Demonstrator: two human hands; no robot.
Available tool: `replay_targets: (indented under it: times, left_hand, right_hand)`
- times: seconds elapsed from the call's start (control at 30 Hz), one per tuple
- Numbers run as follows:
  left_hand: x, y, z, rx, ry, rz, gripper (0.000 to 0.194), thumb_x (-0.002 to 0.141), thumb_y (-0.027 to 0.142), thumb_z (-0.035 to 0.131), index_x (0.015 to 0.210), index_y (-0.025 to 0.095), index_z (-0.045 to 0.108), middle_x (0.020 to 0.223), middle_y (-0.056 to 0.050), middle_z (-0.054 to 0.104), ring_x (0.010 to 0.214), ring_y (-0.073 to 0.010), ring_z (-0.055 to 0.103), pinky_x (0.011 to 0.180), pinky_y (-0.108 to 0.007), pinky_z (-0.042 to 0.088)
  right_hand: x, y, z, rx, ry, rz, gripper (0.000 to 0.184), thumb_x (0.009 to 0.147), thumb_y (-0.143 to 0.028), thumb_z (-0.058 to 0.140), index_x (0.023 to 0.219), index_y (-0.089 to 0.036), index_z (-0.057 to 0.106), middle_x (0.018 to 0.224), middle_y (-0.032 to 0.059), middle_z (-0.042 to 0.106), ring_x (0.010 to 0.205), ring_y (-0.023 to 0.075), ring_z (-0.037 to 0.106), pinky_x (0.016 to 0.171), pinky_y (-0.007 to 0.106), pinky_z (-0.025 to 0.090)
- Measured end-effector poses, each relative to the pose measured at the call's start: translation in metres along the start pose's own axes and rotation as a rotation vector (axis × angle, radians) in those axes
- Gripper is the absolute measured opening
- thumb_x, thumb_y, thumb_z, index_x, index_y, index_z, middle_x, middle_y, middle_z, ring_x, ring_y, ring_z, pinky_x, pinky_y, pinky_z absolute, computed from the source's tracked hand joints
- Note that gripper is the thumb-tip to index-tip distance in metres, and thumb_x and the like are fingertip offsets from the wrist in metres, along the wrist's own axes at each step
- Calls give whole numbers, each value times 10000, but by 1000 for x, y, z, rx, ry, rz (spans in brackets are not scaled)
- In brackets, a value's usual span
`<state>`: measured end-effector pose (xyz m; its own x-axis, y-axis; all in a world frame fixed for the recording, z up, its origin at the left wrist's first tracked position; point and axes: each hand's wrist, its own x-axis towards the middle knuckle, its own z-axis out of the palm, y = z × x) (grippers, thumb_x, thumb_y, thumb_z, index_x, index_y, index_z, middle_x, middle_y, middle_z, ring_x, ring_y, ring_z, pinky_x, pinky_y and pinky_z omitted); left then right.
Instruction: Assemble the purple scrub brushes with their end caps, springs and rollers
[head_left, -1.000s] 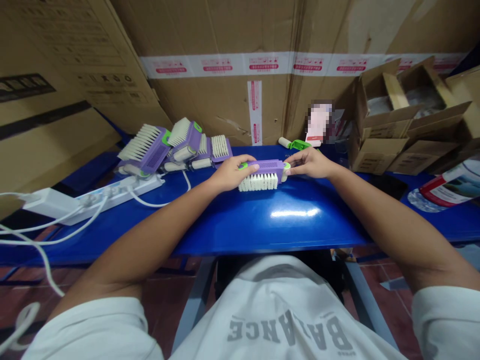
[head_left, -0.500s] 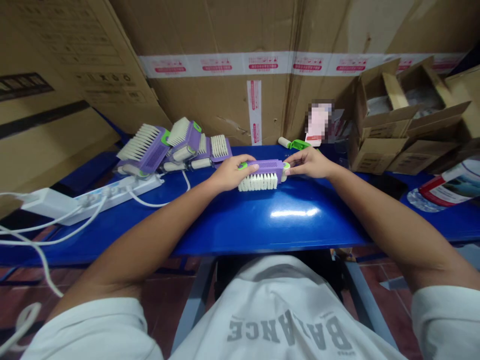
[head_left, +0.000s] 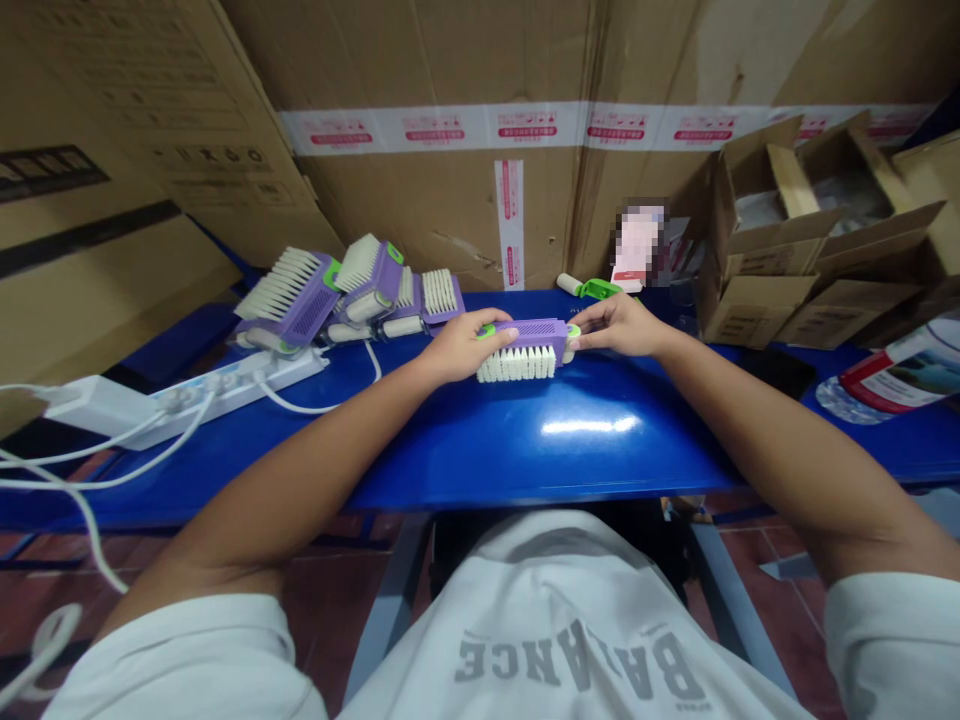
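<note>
We've got both hands clamped on the purple scrub brush (head_left: 526, 345), the left hand (head_left: 472, 347) gripping its left end, the right hand (head_left: 619, 328) pinching its right end, bristles toward us, over the blue table (head_left: 570, 470), just right of the pile of brushes (head_left: 349, 295).

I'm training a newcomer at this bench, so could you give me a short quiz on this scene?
1. True or false: the left hand and the right hand both touch the purple brush.
2. Multiple choice: which way do the white bristles point? A) toward the person B) away from the person C) straight up
3. Fill in the blank: the other brushes lie on the blue table just behind a white ____.

Key: 1 true; 2 A; 3 power strip
</note>
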<state>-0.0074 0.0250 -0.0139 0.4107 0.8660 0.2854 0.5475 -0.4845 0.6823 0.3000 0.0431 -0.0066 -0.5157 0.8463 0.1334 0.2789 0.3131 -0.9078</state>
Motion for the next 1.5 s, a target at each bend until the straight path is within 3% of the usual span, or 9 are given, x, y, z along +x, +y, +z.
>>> replay_targets:
  times: [0.8, 1.17, 1.5]
  left_hand:
    - [1, -1, 1, 11, -3, 6, 511, 927, 642, 602, 1155, 219, 773, 1182, -70, 811, 1115, -293, 723, 1023, -430, 531]
    - [0, -1, 1, -2, -3, -5, 506, 937, 653, 611, 1157, 228, 775, 1182, -63, 810, 1116, -290, 722, 1021, -422, 534]
    - [0, 0, 0, 7, -15, 2, 495, 940, 636, 611, 1163, 226, 773, 1206, -67, 809, 1150, -296, 720, 1050, -428, 532]
  right_hand:
    - [1, 1, 2, 19, -25, 31, 512, 628, -469, 1038, 1015, -165, 899, 981, 115, 874, 889, 273, 832, 941, 448, 687]
    - [0, -1, 4, 30, 0, 12, 447, 608, -466, 1043, 939, -206, 893, 953, 98, 876, 818, 258, 824, 876, 444, 705]
    - [0, 0, 4, 79, -2, 57, 511, 613, -459, 1031, 967, -134, 859, 942, 146, 852, 822, 248, 791, 792, 393, 676]
